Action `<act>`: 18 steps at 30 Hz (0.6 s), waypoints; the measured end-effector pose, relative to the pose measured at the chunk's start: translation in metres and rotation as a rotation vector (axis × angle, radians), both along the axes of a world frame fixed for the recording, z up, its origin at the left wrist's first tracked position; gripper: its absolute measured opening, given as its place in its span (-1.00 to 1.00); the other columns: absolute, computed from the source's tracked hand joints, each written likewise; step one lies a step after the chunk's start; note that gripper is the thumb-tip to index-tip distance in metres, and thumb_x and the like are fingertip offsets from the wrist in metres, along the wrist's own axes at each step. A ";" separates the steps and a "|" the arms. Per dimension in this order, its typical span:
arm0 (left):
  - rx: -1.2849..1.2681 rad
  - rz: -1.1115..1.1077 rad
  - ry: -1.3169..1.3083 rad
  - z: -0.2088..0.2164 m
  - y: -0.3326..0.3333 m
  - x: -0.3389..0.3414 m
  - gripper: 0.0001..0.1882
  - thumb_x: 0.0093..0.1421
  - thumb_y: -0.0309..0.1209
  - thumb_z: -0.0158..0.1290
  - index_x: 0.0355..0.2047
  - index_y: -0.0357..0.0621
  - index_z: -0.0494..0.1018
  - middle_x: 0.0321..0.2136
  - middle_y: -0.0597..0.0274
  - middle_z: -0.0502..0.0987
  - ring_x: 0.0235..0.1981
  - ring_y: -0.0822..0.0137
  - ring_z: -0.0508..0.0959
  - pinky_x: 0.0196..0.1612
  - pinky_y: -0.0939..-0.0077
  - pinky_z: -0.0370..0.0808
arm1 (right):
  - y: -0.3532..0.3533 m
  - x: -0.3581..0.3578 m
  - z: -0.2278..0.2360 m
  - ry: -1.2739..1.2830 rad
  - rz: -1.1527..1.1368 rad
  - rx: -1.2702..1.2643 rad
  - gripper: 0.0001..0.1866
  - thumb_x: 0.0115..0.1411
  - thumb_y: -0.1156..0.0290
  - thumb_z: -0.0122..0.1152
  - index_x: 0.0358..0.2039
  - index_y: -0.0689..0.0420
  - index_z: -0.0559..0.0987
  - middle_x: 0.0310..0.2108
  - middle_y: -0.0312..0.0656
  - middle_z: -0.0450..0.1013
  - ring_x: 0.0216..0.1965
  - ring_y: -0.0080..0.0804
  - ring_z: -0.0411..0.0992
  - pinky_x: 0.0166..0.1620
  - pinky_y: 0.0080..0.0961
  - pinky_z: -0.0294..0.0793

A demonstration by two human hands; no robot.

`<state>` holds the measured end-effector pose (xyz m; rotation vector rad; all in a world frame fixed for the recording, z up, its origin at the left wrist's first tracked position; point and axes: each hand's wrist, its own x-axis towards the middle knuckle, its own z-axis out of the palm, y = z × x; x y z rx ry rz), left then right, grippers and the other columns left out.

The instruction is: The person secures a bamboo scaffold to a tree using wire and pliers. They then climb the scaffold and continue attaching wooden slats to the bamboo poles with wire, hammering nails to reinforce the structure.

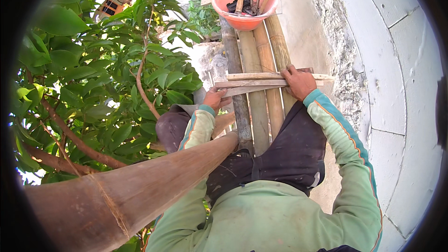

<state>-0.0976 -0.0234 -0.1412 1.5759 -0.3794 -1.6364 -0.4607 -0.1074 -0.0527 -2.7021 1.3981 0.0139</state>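
Observation:
Several narrow wooden strips (252, 83) lie crosswise over a row of bamboo poles (258, 112), close in front of my knees. My left hand (216, 99) is closed on the left end of the lower strips, its fingers partly hidden. At the right end, my right hand (299, 83) wraps over the same strips from above, with its fingertips bent over the far side. A paler stick (254, 76) runs along the far edge of the bunch and sticks out to the right past my right hand.
An orange bucket (245, 21) holding wooden handles, dark rods and something black stands farther along the poles. A thick bamboo post (140, 182) slants up at my left. Leafy branches (93, 84) crowd the left side; a pale block wall (396, 84) rises on the right.

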 end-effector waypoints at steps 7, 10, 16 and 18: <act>-0.097 0.082 0.001 0.012 -0.008 -0.011 -0.45 0.37 -0.50 0.05 0.32 -0.24 0.18 0.07 0.00 0.48 -0.07 0.06 0.62 -0.02 0.22 0.70 | -0.029 0.011 -0.017 0.004 -0.019 -0.034 -0.66 0.20 0.40 0.17 0.02 -0.02 0.51 -0.16 -0.09 0.53 -0.29 -0.11 0.65 -0.33 -0.14 0.61; -0.190 0.242 0.014 0.011 -0.013 -0.010 -0.44 0.39 -0.53 0.00 0.36 -0.23 0.15 0.11 -0.06 0.44 -0.02 0.03 0.61 0.01 0.19 0.69 | -0.051 0.023 -0.017 -0.037 -0.054 -0.076 -0.67 0.21 0.41 0.16 0.01 -0.02 0.52 -0.15 -0.10 0.52 -0.28 -0.10 0.65 -0.32 -0.14 0.63; -0.173 0.248 0.096 0.010 -0.013 -0.007 -0.44 0.41 -0.55 -0.08 0.40 -0.19 0.13 -0.02 -0.03 0.49 -0.21 0.12 0.67 -0.14 0.34 0.74 | -0.070 0.028 -0.001 0.011 -0.066 0.069 -0.45 0.11 0.11 0.40 0.10 -0.04 0.51 0.06 -0.18 0.52 -0.07 -0.08 0.60 -0.06 -0.05 0.59; -0.164 0.194 0.031 0.007 -0.015 -0.002 -0.44 0.42 -0.56 -0.09 0.40 -0.23 0.14 0.07 -0.08 0.45 -0.23 0.14 0.65 -0.15 0.32 0.73 | -0.080 0.023 -0.003 0.046 -0.030 0.083 -0.46 0.12 0.12 0.39 0.09 -0.04 0.51 0.02 -0.17 0.54 -0.07 -0.08 0.60 -0.04 -0.03 0.57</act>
